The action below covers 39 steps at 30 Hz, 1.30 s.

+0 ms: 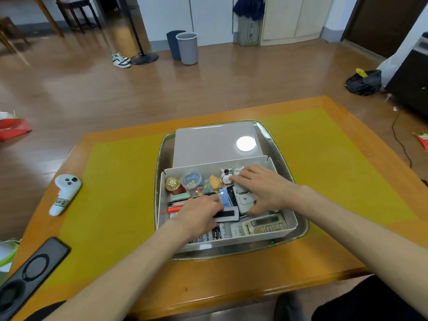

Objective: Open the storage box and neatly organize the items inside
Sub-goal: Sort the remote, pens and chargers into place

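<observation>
On the desk [115,172], inside a metal tray [298,230], we see the storage box [292,220], lid open. Our left hand [199,215] grips a dark-striped card [228,215], lying left-right; our right hand [264,188], spread, presses a grey pouch [244,201] immediately beside it.

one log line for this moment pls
storage box: open | left hand: on black-striped card | right hand: on grey pouch | stage: organizing
</observation>
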{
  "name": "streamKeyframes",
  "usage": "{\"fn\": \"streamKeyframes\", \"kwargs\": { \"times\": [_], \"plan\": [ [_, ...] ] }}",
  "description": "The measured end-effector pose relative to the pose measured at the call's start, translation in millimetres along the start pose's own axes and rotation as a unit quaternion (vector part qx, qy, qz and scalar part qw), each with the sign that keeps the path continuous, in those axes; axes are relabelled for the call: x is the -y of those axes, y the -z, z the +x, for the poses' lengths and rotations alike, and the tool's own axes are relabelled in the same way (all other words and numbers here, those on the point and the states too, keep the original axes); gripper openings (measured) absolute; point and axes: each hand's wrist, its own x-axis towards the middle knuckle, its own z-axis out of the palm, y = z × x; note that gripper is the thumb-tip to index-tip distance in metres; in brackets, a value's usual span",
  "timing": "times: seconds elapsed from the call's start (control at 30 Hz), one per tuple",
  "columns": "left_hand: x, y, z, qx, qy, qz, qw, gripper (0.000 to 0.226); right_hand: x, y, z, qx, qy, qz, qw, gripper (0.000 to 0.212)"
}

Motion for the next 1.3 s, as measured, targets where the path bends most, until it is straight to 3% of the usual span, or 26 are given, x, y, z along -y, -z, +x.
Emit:
{"fn": "streamKeyframes", "kwargs": {
  "times": [0.23,0.4,0.5,0.63,0.8,0.9,0.97,1.1,1.2,1.3],
  "plan": [
    [1,-8,9,-0.028,0.014,0.005,1.000,0.032,-4,-8,-1,-0.028,-0.014,0.054,0.998,0.106],
    [13,9,0,-0.053,0.072,-0.154,0.984,0.029,-8,-13,-4,-0.035,-0.036,0.139,0.989,0.107],
    [32,27,-8,-0.107,0.122,-0.263,0.951,0.036,-8,-8,-7,-0.053,-0.057,0.209,0.975,0.084],
    [48,39,-12,-0.159,0.132,-0.303,0.930,0.043,4,11,-8,-0.141,-0.090,0.365,0.916,0.036],
    [21,42,-1,-0.163,0.084,-0.314,0.932,0.037,27,38,-3,-0.075,-0.080,0.544,0.832,0.026],
    [9,41,7,-0.164,0.055,-0.340,0.924,0.035,25,39,-8,-0.095,-0.100,0.582,0.801,0.013],
    [7,39,11,-0.158,0.053,-0.340,0.926,0.035,16,39,-17,-0.118,-0.127,0.566,0.806,0.012],
    [6,25,25,-0.124,0.097,-0.224,0.962,0.028,-12,42,-37,-0.187,-0.216,0.466,0.838,0.010],
    [1,8,35,-0.078,0.108,-0.153,0.979,0.044,-20,43,-43,-0.141,-0.242,0.338,0.899,0.021],
    [-5,-5,41,-0.082,0.098,-0.092,0.988,0.056,-16,31,-39,-0.105,-0.241,0.188,0.946,0.022]
  ]
}}
